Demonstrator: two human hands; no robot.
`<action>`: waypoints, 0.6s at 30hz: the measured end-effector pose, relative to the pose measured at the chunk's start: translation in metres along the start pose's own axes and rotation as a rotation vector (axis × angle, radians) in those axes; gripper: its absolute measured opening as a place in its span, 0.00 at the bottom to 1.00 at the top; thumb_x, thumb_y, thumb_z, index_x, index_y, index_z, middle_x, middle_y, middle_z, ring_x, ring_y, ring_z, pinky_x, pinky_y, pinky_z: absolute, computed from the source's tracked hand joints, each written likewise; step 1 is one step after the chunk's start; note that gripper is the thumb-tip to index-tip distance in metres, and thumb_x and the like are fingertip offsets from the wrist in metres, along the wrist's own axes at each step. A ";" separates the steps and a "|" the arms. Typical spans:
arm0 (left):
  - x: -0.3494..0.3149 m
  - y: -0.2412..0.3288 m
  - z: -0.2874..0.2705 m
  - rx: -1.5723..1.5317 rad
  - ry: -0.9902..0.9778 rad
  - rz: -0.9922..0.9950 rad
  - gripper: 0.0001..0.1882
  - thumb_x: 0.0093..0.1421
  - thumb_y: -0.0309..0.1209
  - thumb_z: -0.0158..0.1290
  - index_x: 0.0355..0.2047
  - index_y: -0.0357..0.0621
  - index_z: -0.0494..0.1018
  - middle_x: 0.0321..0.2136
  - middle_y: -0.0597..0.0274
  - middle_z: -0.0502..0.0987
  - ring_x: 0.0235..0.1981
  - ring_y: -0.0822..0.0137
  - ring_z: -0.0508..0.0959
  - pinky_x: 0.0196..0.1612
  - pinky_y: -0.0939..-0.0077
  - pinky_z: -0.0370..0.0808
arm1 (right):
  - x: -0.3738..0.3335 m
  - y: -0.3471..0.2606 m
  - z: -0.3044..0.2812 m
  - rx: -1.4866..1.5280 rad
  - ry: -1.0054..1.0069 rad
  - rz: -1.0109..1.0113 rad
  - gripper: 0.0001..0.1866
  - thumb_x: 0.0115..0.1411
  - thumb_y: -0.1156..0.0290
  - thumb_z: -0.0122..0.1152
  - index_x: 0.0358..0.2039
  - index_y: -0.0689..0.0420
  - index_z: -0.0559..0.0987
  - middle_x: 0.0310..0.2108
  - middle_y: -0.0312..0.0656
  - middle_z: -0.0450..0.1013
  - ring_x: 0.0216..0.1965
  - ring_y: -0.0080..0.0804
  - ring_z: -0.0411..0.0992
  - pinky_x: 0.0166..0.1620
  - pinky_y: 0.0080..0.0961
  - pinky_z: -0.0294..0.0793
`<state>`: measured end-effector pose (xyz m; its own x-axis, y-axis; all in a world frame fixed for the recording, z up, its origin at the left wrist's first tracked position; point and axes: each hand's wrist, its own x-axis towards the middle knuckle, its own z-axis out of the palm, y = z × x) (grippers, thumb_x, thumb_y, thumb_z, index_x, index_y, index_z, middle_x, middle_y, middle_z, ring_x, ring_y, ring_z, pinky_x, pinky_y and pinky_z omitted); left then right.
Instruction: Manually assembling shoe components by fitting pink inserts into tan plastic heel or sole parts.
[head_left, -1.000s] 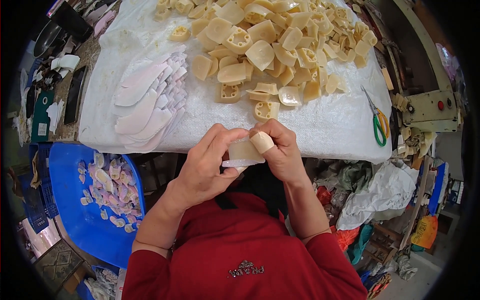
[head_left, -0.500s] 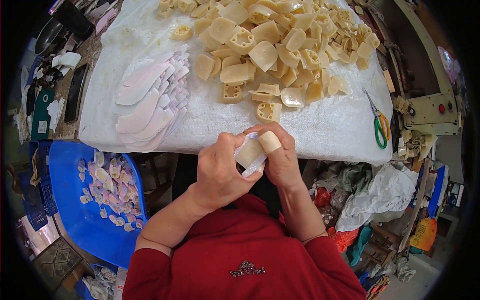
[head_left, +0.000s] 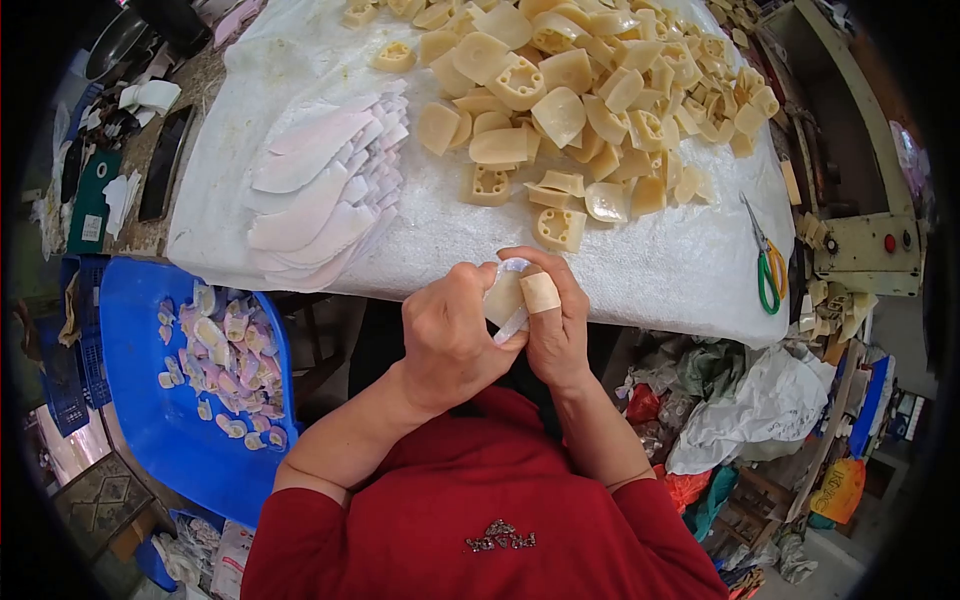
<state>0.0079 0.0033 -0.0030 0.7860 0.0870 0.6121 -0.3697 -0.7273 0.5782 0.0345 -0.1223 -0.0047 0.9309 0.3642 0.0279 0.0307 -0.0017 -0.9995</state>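
Just off the table's near edge, both hands are closed round a cream plastic shoe heel [head_left: 504,300]. A strip of pale, glittery covering [head_left: 513,325] runs along its rim. My left hand [head_left: 443,335] wraps it from the left, fingers curled. My right hand [head_left: 560,330] grips the other side, its thumb with a beige tape wrap [head_left: 541,292] pressing on the rim. The heel's underside is hidden by my fingers. Beyond my hands stands a loose heel [head_left: 559,229]. To its left lies a fanned stack of pinkish-white cut pieces [head_left: 310,235].
A large heap of cream heels [head_left: 600,100] covers the far side of the white-sheeted table [head_left: 640,285]. Scissors [head_left: 766,262] with green and orange handles lie at the right edge. A blue tub [head_left: 180,455] of covered pieces stands lower left; crumpled bags [head_left: 750,410] lie lower right.
The heel has turned slightly and less of its covering shows. My right thumb has shifted lower over the rim. The whole view has moved a little.
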 end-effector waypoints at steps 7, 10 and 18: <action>-0.001 -0.014 -0.028 -0.108 0.077 -0.144 0.25 0.38 0.26 0.67 0.36 0.36 0.68 0.23 0.57 0.74 0.19 0.65 0.76 0.21 0.76 0.72 | 0.021 -0.008 -0.004 0.124 -0.139 -0.016 0.24 0.67 0.54 0.42 0.51 0.60 0.70 0.34 0.37 0.70 0.33 0.22 0.67 0.39 0.20 0.68; -0.013 -0.022 -0.066 -0.036 0.095 -0.229 0.27 0.39 0.25 0.67 0.40 0.37 0.69 0.27 0.58 0.76 0.21 0.70 0.75 0.22 0.81 0.72 | 0.044 -0.023 -0.006 0.158 -0.155 -0.186 0.22 0.67 0.57 0.43 0.49 0.62 0.71 0.31 0.38 0.70 0.31 0.21 0.66 0.36 0.18 0.66; -0.089 -0.120 -0.181 0.564 0.364 -0.651 0.29 0.46 0.26 0.61 0.50 0.40 0.65 0.40 0.56 0.69 0.41 0.62 0.70 0.45 0.72 0.68 | 0.102 -0.048 0.030 -0.276 -0.132 -0.449 0.12 0.55 0.75 0.59 0.41 0.56 0.76 0.33 0.40 0.70 0.35 0.32 0.68 0.39 0.23 0.68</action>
<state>-0.1072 0.2059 -0.0288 0.5152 0.7318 0.4462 0.4586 -0.6751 0.5778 0.1171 -0.0570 0.0458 0.7515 0.4990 0.4315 0.5257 -0.0577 -0.8487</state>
